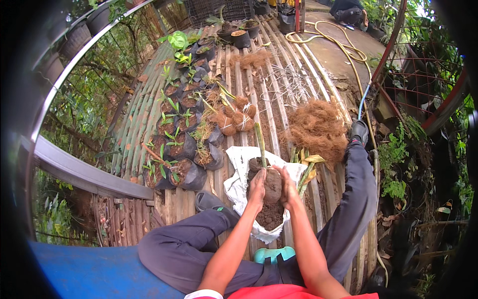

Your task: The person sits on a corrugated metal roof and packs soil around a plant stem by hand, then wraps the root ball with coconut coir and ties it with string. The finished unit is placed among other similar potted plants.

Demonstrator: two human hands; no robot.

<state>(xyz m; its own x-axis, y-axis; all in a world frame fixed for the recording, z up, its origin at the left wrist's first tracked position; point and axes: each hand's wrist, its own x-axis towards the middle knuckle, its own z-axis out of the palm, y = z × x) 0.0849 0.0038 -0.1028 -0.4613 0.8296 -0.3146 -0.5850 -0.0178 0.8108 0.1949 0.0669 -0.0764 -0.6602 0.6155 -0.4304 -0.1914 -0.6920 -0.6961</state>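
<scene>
The grip, left hand (pixel 257 187) and right hand (pixel 288 187), is cupping a round brown soil ball (pixel 273 188) with a green stem (pixel 260 142) over a white sack (pixel 236 167); string-tied brown fibre balls (pixel 243 121) are looking finished, this one unwrapped.

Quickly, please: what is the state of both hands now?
Left hand: cupped, holding the soil ball.
Right hand: cupped, holding the ball's other side.

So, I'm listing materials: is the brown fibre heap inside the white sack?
No, the brown fibre heap lies on the slatted platform, to the right of the white sack, which holds dark soil.
</scene>
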